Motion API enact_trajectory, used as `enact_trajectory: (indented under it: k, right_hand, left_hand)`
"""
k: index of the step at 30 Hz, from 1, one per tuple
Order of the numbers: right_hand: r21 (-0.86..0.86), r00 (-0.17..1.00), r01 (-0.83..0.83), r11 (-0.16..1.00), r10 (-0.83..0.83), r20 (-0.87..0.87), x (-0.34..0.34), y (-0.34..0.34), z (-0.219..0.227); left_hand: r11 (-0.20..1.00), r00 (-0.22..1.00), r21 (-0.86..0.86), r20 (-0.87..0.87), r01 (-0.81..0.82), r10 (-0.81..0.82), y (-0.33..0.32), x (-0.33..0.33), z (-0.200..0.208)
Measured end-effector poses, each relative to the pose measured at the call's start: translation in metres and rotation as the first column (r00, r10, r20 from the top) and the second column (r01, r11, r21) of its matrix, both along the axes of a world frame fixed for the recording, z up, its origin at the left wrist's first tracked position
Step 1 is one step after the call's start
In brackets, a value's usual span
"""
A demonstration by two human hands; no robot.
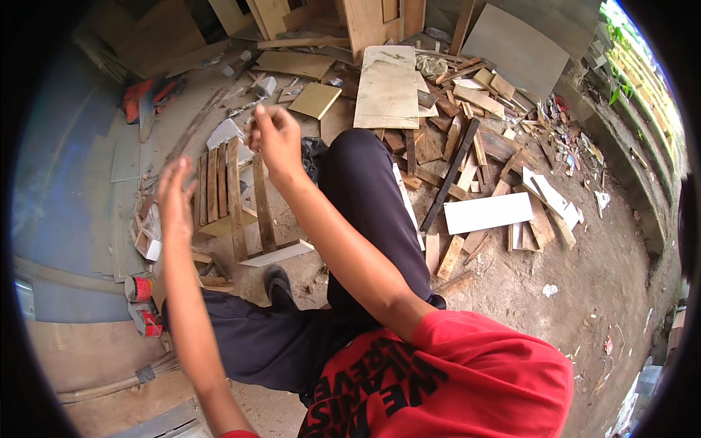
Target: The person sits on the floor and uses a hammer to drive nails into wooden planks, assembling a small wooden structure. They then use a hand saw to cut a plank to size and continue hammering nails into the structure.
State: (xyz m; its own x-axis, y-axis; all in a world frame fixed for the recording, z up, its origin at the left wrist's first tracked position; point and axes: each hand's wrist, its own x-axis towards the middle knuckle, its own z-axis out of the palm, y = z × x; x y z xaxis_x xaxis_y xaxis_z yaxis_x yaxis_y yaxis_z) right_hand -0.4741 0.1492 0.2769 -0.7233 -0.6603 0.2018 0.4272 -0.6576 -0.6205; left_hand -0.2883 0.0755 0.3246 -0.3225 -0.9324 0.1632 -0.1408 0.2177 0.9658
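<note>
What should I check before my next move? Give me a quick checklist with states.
1. Left hand free: ok, open with nothing visible in it.
2. Right hand free: cannot tell, its fingers are curled and blurred.
3. Wooden slats unobstructed in view: not ok, the left hand partly overlaps their area.
4. Slat joints secure: cannot tell, too small to judge.
5. Ground by the shoe clear: not ok, a white-faced strip is close by.

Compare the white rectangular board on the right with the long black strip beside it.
The white board is pale; the black strip is dark. The board is broad, while the strip is narrow and looks longer. The board lies nearly crosswise in view; the strip slants steeply. Both have straight edges and lie among wood scraps.
</note>
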Motion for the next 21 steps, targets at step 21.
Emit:
enact_trajectory:
  k: [21]
  right_hand:
    - [-0.337,0.855,0.436,0.834,-0.501,-0.134,-0.273,0.281,0.163]
  left_hand:
    - [0.193,0.538,-0.516,0.692,0.835,-0.481,0.090,-0.156,0.172]
